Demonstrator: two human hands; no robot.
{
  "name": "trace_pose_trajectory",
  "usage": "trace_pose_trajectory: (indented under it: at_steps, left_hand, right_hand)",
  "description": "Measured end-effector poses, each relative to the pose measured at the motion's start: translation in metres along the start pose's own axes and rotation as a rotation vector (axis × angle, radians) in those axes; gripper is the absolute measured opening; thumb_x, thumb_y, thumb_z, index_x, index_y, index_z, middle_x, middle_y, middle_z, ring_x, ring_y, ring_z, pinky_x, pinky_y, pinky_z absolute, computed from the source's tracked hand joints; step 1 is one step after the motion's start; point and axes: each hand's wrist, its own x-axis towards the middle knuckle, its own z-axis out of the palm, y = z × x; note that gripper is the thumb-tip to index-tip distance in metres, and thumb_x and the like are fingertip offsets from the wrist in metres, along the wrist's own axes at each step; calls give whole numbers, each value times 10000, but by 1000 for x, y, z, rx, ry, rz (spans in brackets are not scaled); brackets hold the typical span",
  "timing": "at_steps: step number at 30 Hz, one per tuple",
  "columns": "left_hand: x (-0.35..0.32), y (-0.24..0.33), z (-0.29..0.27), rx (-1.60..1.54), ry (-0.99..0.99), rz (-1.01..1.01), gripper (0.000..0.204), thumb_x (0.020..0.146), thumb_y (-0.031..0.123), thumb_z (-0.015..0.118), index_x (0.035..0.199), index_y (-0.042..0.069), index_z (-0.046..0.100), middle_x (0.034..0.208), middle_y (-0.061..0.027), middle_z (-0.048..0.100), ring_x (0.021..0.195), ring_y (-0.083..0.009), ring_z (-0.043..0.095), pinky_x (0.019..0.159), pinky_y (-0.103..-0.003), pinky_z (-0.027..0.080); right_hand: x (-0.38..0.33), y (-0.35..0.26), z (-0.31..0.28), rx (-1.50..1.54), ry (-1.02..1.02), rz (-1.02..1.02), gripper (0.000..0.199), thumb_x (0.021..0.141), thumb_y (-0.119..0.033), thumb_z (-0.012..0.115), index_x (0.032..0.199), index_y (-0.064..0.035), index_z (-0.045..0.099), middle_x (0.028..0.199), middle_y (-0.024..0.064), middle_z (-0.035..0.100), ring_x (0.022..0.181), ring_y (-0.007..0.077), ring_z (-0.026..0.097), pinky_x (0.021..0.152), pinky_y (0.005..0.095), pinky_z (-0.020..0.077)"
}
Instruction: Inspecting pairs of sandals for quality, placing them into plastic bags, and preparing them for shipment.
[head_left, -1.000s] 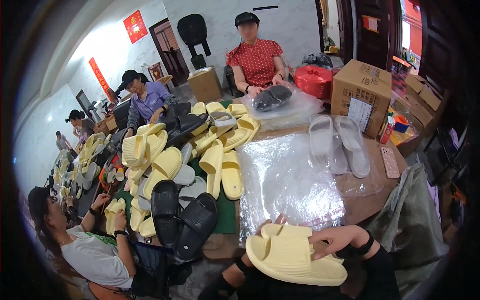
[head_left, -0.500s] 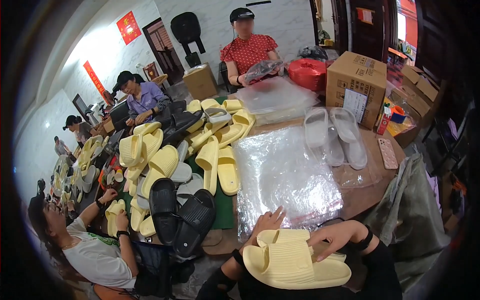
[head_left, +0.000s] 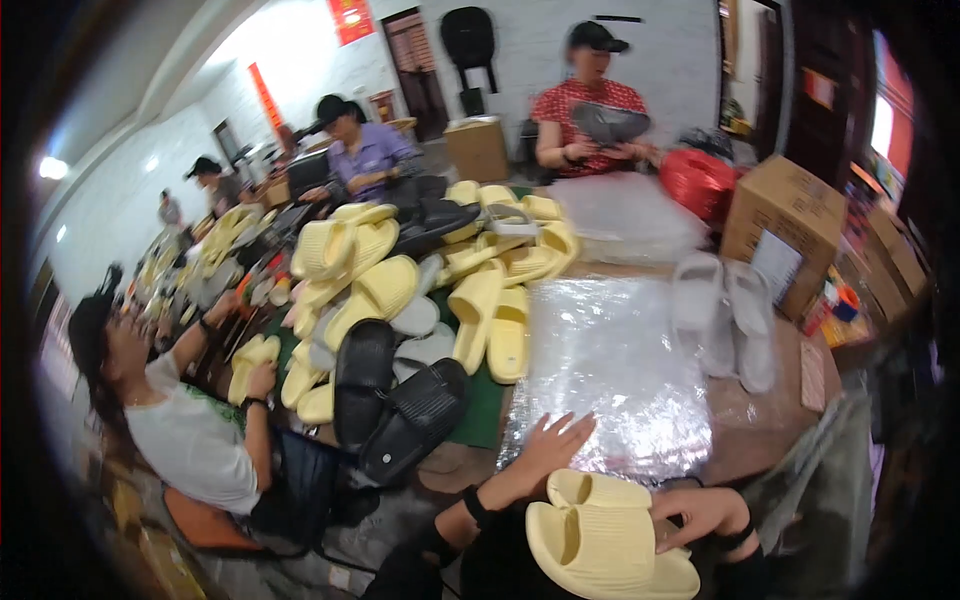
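My left hand [head_left: 550, 446] lies with fingers spread at the near edge of a stack of clear plastic bags [head_left: 612, 370]. Close to my body, my right hand [head_left: 702, 515] grips a pair of pale yellow slide slippers [head_left: 598, 545], its fingers at the foot opening of the nearer one. The second slipper of the pair shows behind it, partly covered. Left of the bags, two large black slippers [head_left: 415, 420] rest on a heap of yellow and grey ones [head_left: 385, 292].
Pale grey slippers [head_left: 755, 335] lie right of the bags, before a cardboard box [head_left: 790, 225] and red plastic roll [head_left: 697, 183]. Across the table a person [head_left: 590, 110] holds a dark slipper. At left, another person [head_left: 190, 430] handles yellow slippers; others work farther back.
The view has swung left, so the scene sits farther right. My left hand reaches farther out from the slippers over the bags. The person opposite has raised a dark slipper.
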Motion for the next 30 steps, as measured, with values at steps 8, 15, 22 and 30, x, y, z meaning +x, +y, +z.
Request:
trace_pose_trajectory:
  at_steps: [8,15,22,30]
  left_hand:
    - [-4,14,-15,-9,314,-12,612,762,264,594,1324,67,455,1374,-98,437,1241,-325,403,996,-537,320]
    - [-10,5,-14,87,240,-94,566,767,175,591,1314,92,470,1368,-152,424,1227,-398,402,993,-508,340]
    - [-30,-4,-16,-106,8,71,687,727,192,678,1344,39,419,1420,-202,344,1273,-401,338,1014,-476,328]
    - [-22,-12,-13,-174,-98,91,606,791,175,625,1345,41,418,1431,-210,334,1274,-423,357,1028,-457,337]
  right_hand:
    - [-9,22,7,41,0,-71,409,798,-81,710,1163,48,576,1219,179,568,1187,290,480,999,392,341]
    - [-13,8,2,47,30,-104,460,781,-70,719,1198,43,562,1293,194,516,1235,302,444,1033,390,307]
    - [-20,15,6,27,81,-32,467,775,-55,720,1203,39,561,1312,194,500,1259,303,422,1044,379,295]
    - [-17,14,7,49,6,-93,461,779,-51,717,1207,25,563,1343,190,464,1295,315,367,1061,403,256]
